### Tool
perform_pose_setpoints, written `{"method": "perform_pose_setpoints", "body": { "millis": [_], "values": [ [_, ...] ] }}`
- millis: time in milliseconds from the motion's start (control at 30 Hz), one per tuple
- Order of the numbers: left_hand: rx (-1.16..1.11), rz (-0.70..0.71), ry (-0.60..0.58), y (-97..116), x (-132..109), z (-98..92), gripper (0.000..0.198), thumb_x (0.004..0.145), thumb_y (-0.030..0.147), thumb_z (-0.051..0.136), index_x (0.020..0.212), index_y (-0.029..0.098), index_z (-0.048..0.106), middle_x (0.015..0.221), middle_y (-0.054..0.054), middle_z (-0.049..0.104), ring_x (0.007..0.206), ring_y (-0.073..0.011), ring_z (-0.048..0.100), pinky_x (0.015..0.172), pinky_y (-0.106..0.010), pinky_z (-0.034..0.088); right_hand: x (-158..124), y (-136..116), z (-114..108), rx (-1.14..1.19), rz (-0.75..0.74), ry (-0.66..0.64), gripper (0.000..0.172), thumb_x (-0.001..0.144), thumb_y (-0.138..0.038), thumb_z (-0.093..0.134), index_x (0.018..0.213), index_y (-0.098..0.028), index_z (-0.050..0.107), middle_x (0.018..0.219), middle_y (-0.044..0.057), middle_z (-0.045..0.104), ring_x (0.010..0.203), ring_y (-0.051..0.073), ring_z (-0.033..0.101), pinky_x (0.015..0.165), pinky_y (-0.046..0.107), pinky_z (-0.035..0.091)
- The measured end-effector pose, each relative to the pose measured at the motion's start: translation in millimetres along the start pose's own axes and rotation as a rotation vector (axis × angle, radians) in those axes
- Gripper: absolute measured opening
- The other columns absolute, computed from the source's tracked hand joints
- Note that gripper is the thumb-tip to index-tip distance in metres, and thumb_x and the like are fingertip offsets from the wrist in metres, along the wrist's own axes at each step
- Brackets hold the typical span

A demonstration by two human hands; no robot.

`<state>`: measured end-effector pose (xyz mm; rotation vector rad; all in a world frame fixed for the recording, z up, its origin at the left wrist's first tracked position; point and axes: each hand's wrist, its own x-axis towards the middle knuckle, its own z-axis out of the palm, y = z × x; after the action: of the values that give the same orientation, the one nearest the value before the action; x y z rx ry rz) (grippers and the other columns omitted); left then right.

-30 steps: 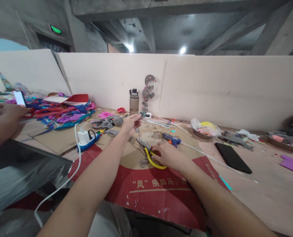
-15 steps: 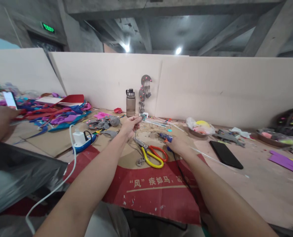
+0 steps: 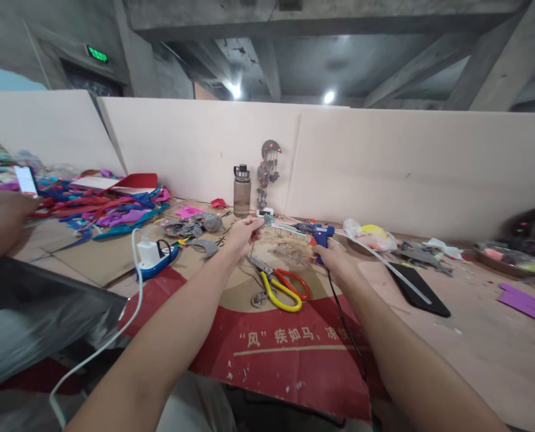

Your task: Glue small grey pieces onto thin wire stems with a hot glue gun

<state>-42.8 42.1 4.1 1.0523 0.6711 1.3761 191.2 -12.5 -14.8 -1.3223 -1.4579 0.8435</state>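
My left hand [image 3: 244, 236] pinches a small grey-teal piece [image 3: 268, 221] between thumb and fingertips; its exact kind is too small to make out. Wrapped around the handle of a blue hot glue gun [image 3: 322, 234] is my right hand [image 3: 334, 259]. The gun's nozzle points left, toward the pinched piece, with a short gap between them. A long clear glue stick [image 3: 393, 267] sticks out of the gun's back, and a black cord hangs below. Below both hands lie scissors [image 3: 280, 289] with one yellow and one red handle, beside a small grey coil [image 3: 258, 298].
A water bottle [image 3: 242, 192] stands against the white partition near a grey moon-shaped hanging ornament [image 3: 271, 147]. Grey felt pieces [image 3: 188, 225] and a blue power strip [image 3: 159, 264] lie left. Right are a bowl [image 3: 361, 247] and black phone [image 3: 423, 294]. Another person's hand [image 3: 6, 210] is far left.
My right hand has raised the glue gun from the cardboard and brought it level with the piece in my left hand. The glue stick now crosses over the phone. My left hand keeps its pinch.
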Motion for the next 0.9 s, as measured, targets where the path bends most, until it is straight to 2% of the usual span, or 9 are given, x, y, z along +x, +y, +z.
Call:
{"method": "perform_pose_setpoints", "body": {
  "millis": [67, 133, 333, 467, 633, 900],
  "values": [
    [-0.005, 0.003, 0.022, -2, -1, 1.3, 0.030, 0.058, 0.027, 0.084, 0.067, 0.011, 0.060, 0.058, 0.002, 0.055, 0.046, -0.0033, 0.045, 0.044, -0.017, 0.035, -6, -11, 8, 0.103, 0.038, 0.105, 0.025, 0.071, -0.026, 0.059, 0.094, -0.025, 0.051, 0.093, 0.006, 0.066, 0.072, 0.018, 0.063, 0.066, 0.033, 0.055],
    [-0.004, 0.003, 0.061, -4, -1, 1.2, 0.028, 0.058, 0.026, 0.083, 0.067, 0.011, 0.061, 0.059, 0.001, 0.057, 0.046, -0.0034, 0.045, 0.043, -0.017, 0.034, -12, -22, 14, 0.134, 0.009, 0.130, 0.027, 0.070, -0.027, 0.060, 0.095, -0.024, 0.052, 0.098, 0.005, 0.065, 0.074, 0.017, 0.062, 0.069, 0.032, 0.054],
    [0.032, 0.017, 0.093, -12, 2, -1.5, 0.026, 0.058, 0.026, 0.082, 0.065, 0.011, 0.063, 0.057, 0.000, 0.056, 0.045, -0.0038, 0.044, 0.043, -0.018, 0.032, -29, -43, 20, 0.008, -0.175, 0.105, 0.023, 0.077, -0.038, 0.053, 0.092, -0.020, 0.052, 0.075, 0.000, 0.058, 0.062, 0.013, 0.052, 0.062, 0.026, 0.046],
    [0.018, 0.010, 0.086, -10, -1, 3.0, 0.025, 0.056, 0.023, 0.083, 0.063, 0.011, 0.062, 0.056, 0.001, 0.056, 0.044, -0.0034, 0.043, 0.042, -0.017, 0.032, -38, -53, 22, -0.145, -0.157, 0.056, 0.023, 0.080, -0.044, 0.050, 0.088, -0.022, 0.049, 0.068, 0.000, 0.055, 0.063, 0.017, 0.053, 0.062, 0.027, 0.044],
    [-0.029, -0.030, 0.090, -5, -7, 8.9, 0.024, 0.056, 0.020, 0.082, 0.062, 0.011, 0.061, 0.056, 0.001, 0.056, 0.046, -0.0038, 0.046, 0.044, -0.018, 0.035, -38, -51, 27, -0.187, -0.159, 0.026, 0.022, 0.080, -0.044, 0.050, 0.090, -0.025, 0.043, 0.071, 0.000, 0.054, 0.063, 0.018, 0.053, 0.062, 0.029, 0.045],
    [-0.047, -0.033, 0.080, -2, -9, 12.2, 0.025, 0.054, 0.020, 0.083, 0.063, 0.011, 0.062, 0.057, 0.001, 0.057, 0.047, -0.0041, 0.046, 0.045, -0.018, 0.034, -36, -44, 28, -0.231, -0.179, 0.028, 0.026, 0.082, -0.045, 0.049, 0.098, -0.026, 0.043, 0.081, 0.002, 0.057, 0.067, 0.018, 0.055, 0.066, 0.031, 0.047]
  ]
}}
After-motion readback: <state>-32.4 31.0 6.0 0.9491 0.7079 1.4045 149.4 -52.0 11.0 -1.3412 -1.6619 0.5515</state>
